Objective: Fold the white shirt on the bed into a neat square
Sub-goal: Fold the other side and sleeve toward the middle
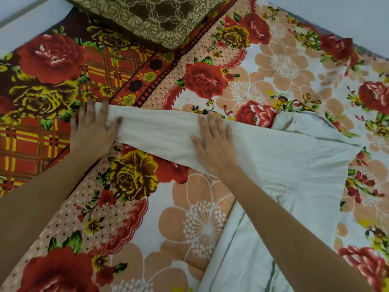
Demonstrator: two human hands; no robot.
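The white shirt [294, 165] lies spread on the floral bedsheet [200, 224], its body running from the lower middle up to the right. One long sleeve [155, 131] stretches flat to the left. My left hand [92, 129] rests flat with straight fingers on the cuff end of that sleeve. My right hand [212, 142] presses flat on the sleeve nearer the shoulder. The collar area [299, 123] sits at the upper right of the shirt.
A brown patterned pillow [151, 17] lies at the top of the bed. A red checked floral blanket [48, 85] covers the left side. Pale floor or wall [341, 15] shows beyond the bed's upper right edge.
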